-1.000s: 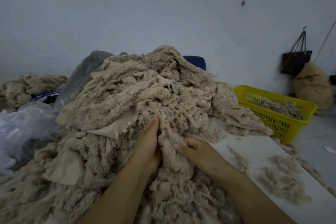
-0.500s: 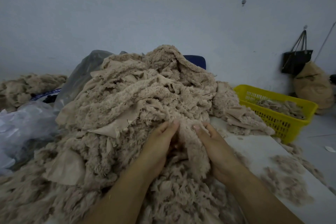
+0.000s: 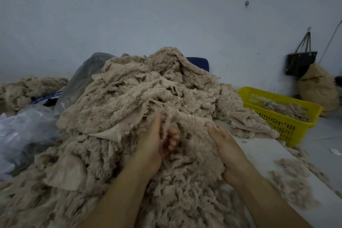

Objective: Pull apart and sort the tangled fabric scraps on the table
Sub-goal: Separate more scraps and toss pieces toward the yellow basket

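Fabric scraps [image 3: 148, 98] heaped | left hand [image 3: 153, 146] blurred, grip unclear | right hand [image 3: 225, 146] pinching their edge

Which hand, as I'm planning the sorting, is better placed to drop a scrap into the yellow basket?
Right. The right hand grips a fleece scrap and lies nearer the yellow basket; the left hand, blurred, sits mid-pile, farther away.

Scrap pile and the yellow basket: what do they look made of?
Scrap pile: likely beige plush or faux-fleece fabric, shaggy nap on one face, smooth matte backing where pieces flip. Yellow basket: probably moulded plastic, slightly glossy, slotted lattice walls.
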Demonstrator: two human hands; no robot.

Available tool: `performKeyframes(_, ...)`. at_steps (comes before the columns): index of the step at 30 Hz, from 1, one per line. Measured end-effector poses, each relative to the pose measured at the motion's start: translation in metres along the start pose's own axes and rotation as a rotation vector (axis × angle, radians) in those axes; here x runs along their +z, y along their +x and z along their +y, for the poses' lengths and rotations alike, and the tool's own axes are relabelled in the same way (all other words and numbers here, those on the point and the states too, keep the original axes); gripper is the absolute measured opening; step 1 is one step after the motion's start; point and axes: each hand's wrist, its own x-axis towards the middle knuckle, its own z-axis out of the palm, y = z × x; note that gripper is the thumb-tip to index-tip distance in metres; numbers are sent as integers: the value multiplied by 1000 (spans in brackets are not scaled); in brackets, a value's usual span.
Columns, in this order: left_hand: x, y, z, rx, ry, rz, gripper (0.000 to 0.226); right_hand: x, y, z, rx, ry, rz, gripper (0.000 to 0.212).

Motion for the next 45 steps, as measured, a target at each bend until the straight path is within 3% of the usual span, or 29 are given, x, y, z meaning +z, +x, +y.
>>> performKeyframes(2, 8, -4, -3, -57, 133, -22, 62, 1, 0, 4, 1, -18, -60, 83)
performKeyframes(4, 10, -6, -4, -74, 94, -68, 50, 3, -1, 9, 18, -33, -145, 74)
performKeyframes(8, 6, -4, 0, -102, -219, -39, 44, 10, -6, 13, -40, -177, -237, 9)
performKeyframes(9, 4, -2, 1, -121, -286, -12, 44, 11, -6, 13, -61, -208, -244, 4)
performKeyframes(13, 1, 1, 3, -114, -434, 53, 36, 11, -7, 13, -124, -477, -179, 7)
performKeyframes(15, 1, 3, 1, -80, -403, 110, 19, 9, -4, 15, -205, -636, -93, 9)
performKeyframes(17, 3, 2, 0, -45, -328, 141, 13, 10, -3, 17, -421, -741, 27, 20)
performKeyframes(19, 5, 1, -1, -36, -268, 119, 20, 14, -1, 18, -710, -866, 118, 22)
performKeyframes(21, 6, -1, 0, -45, -217, 106, 30, 19, 0, 24, -805, -1009, 53, 26)
performKeyframes(24, 10, -5, -1, -60, -76, 89, 41, 21, 5, 36, -713, -1120, -55, 38)
performKeyframes(28, 14, -9, -5, -66, 153, 3, 44, 20, 9, 37, -694, -1089, -24, 13)
performKeyframes(31, 12, -9, -6, -83, 191, -22, 37, 18, 8, 34, -537, -869, -60, 20)
performKeyframes(34, 10, -7, -6, -97, 11, -56, 39, 16, 2, 22, -309, -533, -149, 22)
performKeyframes(39, -1, 1, 5, -130, -449, 36, 33, 19, -8, 12, -111, -378, -320, 25)
performKeyframes(45, -1, 1, 3, -73, -451, 101, 28, 15, -8, 5, 38, -56, -308, 26)
